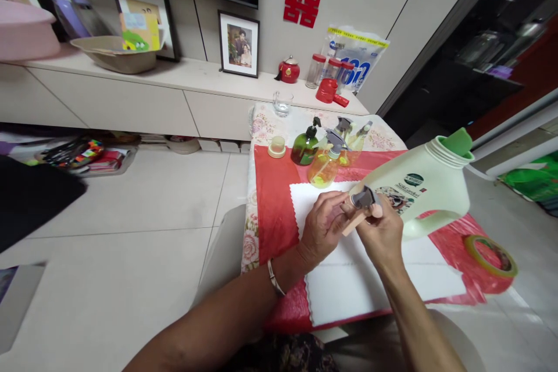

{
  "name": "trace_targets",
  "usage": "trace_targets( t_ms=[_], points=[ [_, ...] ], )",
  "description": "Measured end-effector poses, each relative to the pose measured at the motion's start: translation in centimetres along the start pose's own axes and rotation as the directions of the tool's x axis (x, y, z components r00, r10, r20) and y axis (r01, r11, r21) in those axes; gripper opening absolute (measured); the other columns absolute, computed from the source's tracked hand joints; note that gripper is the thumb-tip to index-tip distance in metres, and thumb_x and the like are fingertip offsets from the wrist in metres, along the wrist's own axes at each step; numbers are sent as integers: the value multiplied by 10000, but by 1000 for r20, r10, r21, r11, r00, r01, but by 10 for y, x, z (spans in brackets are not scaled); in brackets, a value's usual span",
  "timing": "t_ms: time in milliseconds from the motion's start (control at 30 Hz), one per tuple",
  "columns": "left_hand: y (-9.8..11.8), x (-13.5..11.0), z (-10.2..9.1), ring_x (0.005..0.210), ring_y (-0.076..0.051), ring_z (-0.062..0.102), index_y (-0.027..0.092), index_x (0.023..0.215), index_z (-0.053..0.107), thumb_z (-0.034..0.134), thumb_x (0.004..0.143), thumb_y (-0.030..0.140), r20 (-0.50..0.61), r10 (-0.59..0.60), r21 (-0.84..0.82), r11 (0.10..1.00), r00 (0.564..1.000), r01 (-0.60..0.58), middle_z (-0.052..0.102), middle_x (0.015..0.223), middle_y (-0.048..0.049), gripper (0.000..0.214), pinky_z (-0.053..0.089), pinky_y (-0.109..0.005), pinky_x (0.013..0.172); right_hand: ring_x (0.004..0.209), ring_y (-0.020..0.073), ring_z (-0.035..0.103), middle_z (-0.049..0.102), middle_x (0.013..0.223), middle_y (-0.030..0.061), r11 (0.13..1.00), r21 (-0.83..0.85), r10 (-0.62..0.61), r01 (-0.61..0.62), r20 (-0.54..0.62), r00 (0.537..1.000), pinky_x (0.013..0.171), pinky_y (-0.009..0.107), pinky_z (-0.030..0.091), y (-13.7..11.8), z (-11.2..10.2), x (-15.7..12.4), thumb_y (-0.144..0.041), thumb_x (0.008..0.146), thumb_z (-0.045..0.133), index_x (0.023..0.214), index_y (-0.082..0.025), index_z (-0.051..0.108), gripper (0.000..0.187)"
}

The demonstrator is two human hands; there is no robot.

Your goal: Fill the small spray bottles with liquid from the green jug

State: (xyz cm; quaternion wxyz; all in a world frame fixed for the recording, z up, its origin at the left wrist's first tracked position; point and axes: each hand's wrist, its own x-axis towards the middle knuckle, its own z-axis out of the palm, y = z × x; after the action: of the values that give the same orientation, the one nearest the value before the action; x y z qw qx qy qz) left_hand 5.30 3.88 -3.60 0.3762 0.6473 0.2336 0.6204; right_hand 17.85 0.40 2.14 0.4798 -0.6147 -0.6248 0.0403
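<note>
Both my hands meet over a white sheet (375,285) on the table. My left hand (322,226) and my right hand (379,229) are closed together on a small peach-coloured bottle with a grey spray top (361,203), held tilted. Just behind my right hand stands a large cream detergent jug (429,183) with a green spout. Beyond the sheet stand a dark green pump bottle (305,145), a yellow spray bottle (325,165) and another spray bottle (353,139).
A red cloth (272,197) covers the small table. A roll of tape (490,256) lies at its right, a cream cap (276,147) and a glass (282,103) at the back. A low cabinet (143,99) with photo frames, jars and a red teapot runs along the wall.
</note>
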Motion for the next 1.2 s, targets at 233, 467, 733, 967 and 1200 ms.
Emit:
trace_targets(
  t_ms=[233, 467, 733, 967, 1200],
  points=[
    [1, 0, -2, 1185, -238, 613, 190, 1245, 562, 529, 984, 322, 13, 1, 3, 1000, 1000, -1, 627, 1231, -119, 295, 509, -442, 1037, 799, 154, 550, 577, 855, 43, 994, 93, 62, -62, 5, 998, 690, 263, 453, -1, 6, -12, -396, 915, 627, 795, -168, 610, 258],
    [0, 1, -2, 1201, -245, 603, 192, 1267, 530, 530, 960, 251, 24, 14, 23, 1000, 1000, -15, 610, 1240, -126, 312, 510, -446, 1038, 739, 146, 555, 589, 808, 28, 989, 147, 26, -33, 48, 998, 655, 260, 461, 7, 2, -10, -318, 923, 603, 743, -169, 596, 234],
    [-3, 0, 6, 1207, -279, 592, 252, 1377, 430, 659, 736, 79, 21, -7, 88, 996, 1000, 5, 602, 1289, -102, 703, 493, -495, 1057, 867, 162, 590, 628, 910, 12, 992, 57, -123, 114, 194, 973, 770, 269, 442, 7, -20, 15, -214, 846, 667, 859, -192, 658, 27],
    [-3, -3, 6, 1190, -278, 625, 244, 1465, 244, 703, 743, 128, 40, -129, 2, 992, 991, 129, 600, 1299, -120, 863, 522, -496, 1028, 761, 132, 555, 600, 840, 9, 969, -82, -200, 233, 293, 935, 684, 255, 411, -11, -35, 34, -291, 909, 610, 869, -181, 643, 121],
    [-9, -6, 9, 1237, -292, 598, 248, 1462, 237, 707, 735, 88, 49, -169, -43, 984, 984, 171, 570, 1354, -138, 880, 494, -527, 1059, 751, 136, 564, 632, 884, 31, 965, -57, -208, 255, 421, 883, 664, 254, 416, -18, -38, 45, -361, 941, 588, 931, -188, 692, 202]
  ],
)
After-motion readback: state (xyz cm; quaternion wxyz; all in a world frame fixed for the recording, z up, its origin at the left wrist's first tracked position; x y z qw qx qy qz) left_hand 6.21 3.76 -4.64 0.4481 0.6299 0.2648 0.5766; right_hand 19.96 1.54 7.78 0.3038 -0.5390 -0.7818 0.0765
